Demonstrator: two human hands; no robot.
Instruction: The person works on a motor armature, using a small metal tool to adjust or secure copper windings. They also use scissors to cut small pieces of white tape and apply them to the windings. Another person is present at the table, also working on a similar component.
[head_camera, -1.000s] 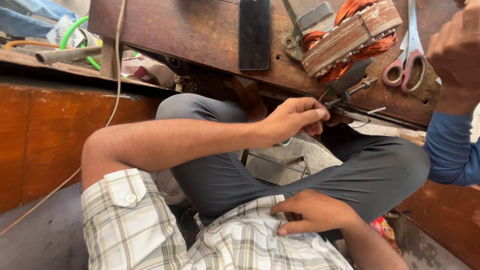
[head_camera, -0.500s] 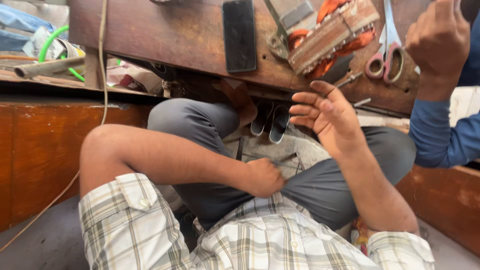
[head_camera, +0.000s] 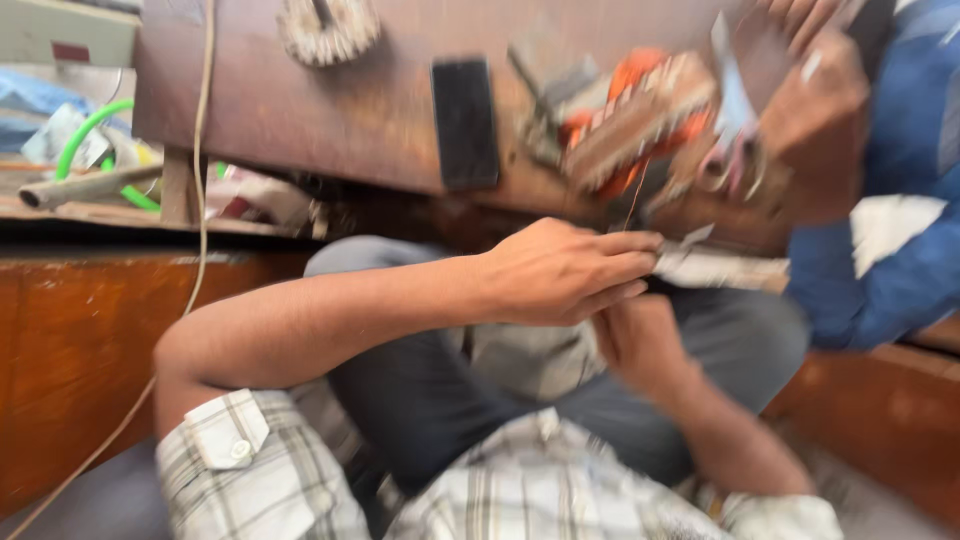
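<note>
Thin copper wire (head_camera: 636, 200) runs up from my left hand (head_camera: 560, 272), pinched in the fingertips; right hand (head_camera: 640, 340) just below, grip unclear. Frame's blurred, so a hard tug could snap it at the orange-wound coil block (head_camera: 640, 110) above.

A brown wooden desk (head_camera: 330, 110) is seen. A black flat slab (head_camera: 465, 122) lies on it, beside orange wire (head_camera: 632, 75). A white and grey checked shirt (head_camera: 250, 470), grey trousers (head_camera: 440, 400), a green hose (head_camera: 85, 130) and a blue sleeve (head_camera: 900, 200) are seen.
</note>
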